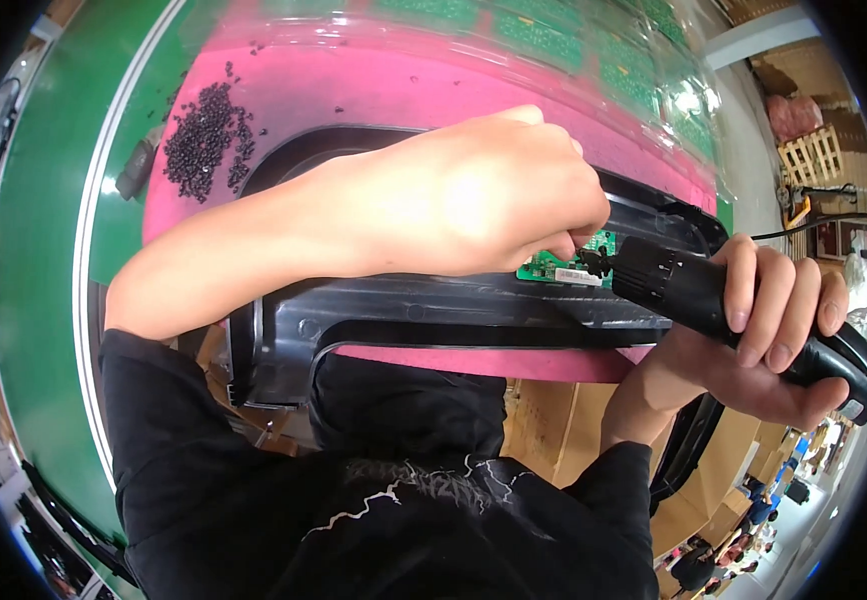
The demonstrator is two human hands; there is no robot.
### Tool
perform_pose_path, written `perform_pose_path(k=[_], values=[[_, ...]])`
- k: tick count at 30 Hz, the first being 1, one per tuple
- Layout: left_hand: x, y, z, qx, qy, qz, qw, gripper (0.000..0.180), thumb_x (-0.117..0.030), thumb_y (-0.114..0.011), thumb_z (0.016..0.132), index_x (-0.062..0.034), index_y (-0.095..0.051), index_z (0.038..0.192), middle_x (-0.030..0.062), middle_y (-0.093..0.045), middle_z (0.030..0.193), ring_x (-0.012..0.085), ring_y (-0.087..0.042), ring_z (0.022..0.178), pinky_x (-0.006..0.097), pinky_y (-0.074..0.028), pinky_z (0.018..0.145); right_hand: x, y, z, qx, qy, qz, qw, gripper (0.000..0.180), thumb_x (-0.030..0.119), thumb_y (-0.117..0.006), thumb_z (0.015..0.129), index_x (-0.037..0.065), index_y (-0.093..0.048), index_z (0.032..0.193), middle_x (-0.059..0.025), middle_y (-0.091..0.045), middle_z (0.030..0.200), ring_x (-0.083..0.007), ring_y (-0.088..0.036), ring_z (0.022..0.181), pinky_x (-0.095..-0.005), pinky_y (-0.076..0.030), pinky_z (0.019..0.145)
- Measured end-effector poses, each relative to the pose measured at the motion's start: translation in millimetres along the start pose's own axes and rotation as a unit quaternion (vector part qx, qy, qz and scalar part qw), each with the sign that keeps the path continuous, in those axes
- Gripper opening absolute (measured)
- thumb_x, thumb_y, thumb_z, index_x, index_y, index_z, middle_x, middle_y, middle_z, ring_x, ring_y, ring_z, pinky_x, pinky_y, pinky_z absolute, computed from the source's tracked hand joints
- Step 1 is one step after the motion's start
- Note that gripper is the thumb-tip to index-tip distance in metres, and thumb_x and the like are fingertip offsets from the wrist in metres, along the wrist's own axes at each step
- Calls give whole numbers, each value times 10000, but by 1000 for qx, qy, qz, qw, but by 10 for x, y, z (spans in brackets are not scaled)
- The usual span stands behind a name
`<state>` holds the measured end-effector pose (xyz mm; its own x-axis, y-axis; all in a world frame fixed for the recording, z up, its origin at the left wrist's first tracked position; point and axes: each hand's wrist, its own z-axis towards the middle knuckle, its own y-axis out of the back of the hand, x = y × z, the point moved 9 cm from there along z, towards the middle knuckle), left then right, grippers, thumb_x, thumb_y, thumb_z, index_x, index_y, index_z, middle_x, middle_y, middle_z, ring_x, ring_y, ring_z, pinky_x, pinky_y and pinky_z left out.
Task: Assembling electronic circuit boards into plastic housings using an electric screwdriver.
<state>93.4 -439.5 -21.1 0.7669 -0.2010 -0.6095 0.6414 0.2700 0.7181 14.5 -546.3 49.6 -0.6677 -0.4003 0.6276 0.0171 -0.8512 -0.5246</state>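
My right hand (779, 325) is wrapped round a black electric screwdriver (679, 285), whose nose points left. My left hand (514, 190) is closed, its fingers curled down over a small green circuit board (544, 270) with a white label. Small black screws (597, 262) cluster between my left fingertips and the screwdriver's nose. The fingertips are partly hidden under the hand. The board sits in a long black plastic housing (404, 310) that lies across the pink mat, and my left forearm crosses above it.
A heap of small black screws (204, 140) lies on the pink mat (374, 85) at the far left. Clear plastic trays (544, 50) with green boards stand at the back. Cardboard boxes (544, 420) sit below the mat's near edge. A cable (814, 222) runs off to the right.
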Motion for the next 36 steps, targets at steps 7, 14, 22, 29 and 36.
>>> perform_pose_path(k=[7,14,22,29,36], values=[[-46,-17,129,-17,-13,-81,996,171,-92,-688,782,-13,-615,915,78,-643,849,291,-588,857,392,-428,753,128,116,-21,3,-7,1,1000,345,336,-743,748,113,-525,895,73,-527,610,-39,-491,489,-224,-393,588],[28,-26,123,-8,39,58,998,354,-85,-766,691,-46,-620,1011,55,-611,961,254,-571,948,379,-423,838,186,454,3,37,-79,-141,986,452,447,-606,864,43,-477,1020,6,-506,663,-84,-454,504,-255,-372,529],[75,-79,150,18,45,64,997,295,-77,-748,708,-34,-620,970,62,-600,954,261,-553,964,384,-423,859,39,620,24,14,-107,-168,980,479,479,-562,886,18,-466,976,-7,-449,606,-93,-375,441,-260,-347,472],[59,-86,157,30,55,76,995,275,-90,-726,736,-31,-610,977,65,-591,958,264,-543,968,392,-417,859,-7,558,17,67,-94,-159,981,469,473,-592,849,35,-441,923,-6,-446,599,-85,-373,444,-254,-327,441],[57,-77,115,22,46,87,995,275,-80,-728,729,-29,-611,973,65,-593,953,264,-551,963,391,-421,858,44,520,-5,108,-90,-119,983,458,450,-605,848,35,-476,990,-10,-473,615,-96,-400,441,-256,-360,477]])
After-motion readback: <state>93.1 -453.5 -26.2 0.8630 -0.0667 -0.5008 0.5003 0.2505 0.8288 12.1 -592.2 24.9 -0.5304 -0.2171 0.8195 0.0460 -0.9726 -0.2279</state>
